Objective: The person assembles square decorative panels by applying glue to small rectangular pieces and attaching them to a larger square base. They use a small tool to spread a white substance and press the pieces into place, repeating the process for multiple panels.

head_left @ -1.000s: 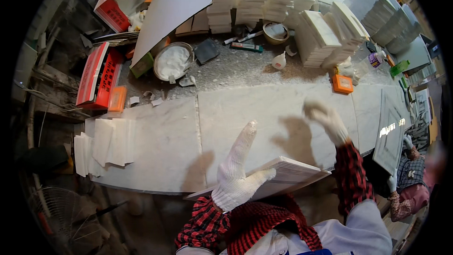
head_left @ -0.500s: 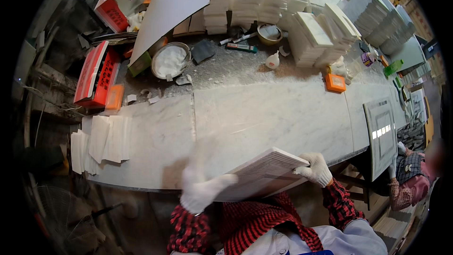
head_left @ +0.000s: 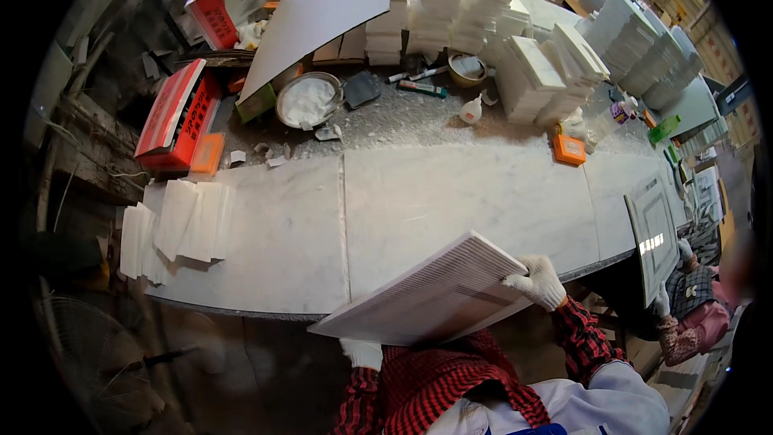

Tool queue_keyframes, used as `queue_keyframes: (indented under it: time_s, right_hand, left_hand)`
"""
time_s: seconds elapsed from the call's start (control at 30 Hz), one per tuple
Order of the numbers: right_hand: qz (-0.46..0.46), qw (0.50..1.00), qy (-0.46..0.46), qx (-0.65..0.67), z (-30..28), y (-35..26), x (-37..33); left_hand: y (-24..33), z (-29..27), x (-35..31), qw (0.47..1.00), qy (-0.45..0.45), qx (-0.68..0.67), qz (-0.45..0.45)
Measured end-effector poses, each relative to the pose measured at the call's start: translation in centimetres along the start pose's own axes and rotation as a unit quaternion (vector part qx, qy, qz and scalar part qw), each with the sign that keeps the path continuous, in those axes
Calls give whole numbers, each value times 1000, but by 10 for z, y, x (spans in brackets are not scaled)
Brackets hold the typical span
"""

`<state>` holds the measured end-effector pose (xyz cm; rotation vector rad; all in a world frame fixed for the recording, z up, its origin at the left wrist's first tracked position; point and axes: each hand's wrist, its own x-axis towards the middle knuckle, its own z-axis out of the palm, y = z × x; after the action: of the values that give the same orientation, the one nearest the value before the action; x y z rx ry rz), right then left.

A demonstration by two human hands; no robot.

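A pale rectangular stone panel (head_left: 435,290) with fine dark stripes and a framed pattern is tilted above the table's near edge, close to my body. My right hand (head_left: 538,282), in a white knit glove, grips its right edge with the fingers over the near face. My left hand (head_left: 361,354), also gloved, is at the lower left edge; the panel hides its fingers, so its grip does not show. Red-and-black checked sleeves cover both forearms.
Thin white strips (head_left: 193,219) lie on the left of the marble-topped table (head_left: 467,193). Behind are a bowl of white powder (head_left: 308,101), a white squeeze bottle (head_left: 471,110), an orange box (head_left: 569,150) and stacked white tiles (head_left: 530,80). At right, a co-worker's gloved hands hold another panel (head_left: 656,238).
My left hand has come down from the panel's face to below its lower left edge. The panel's left end now shows uncovered; my right hand keeps its grip on the right edge.
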<state>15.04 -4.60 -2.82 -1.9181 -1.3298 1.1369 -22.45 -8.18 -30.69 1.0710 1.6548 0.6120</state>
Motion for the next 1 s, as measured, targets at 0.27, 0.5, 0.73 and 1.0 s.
queue_keyframes:
  time_s: [0.27, 0.5, 0.73, 1.0]
  right_hand:
    - [-24, 999, 36, 11, -8, -16, -17]
    - [-57, 995, 46, 67, -25, -114, -47]
    - [-221, 963, 108, 109, -44, -172, -57]
    - [-402, 895, 114, 155, -58, -215, -30]
  left_hand:
    - [110, -40, -50, 972, 166, 158, -59]
    - [174, -132, -88, 918, 150, 299, 213]
    - [242, -199, -101, 664, 270, 632, 294]
    - [279, -219, -98, 683, 532, 319, 386]
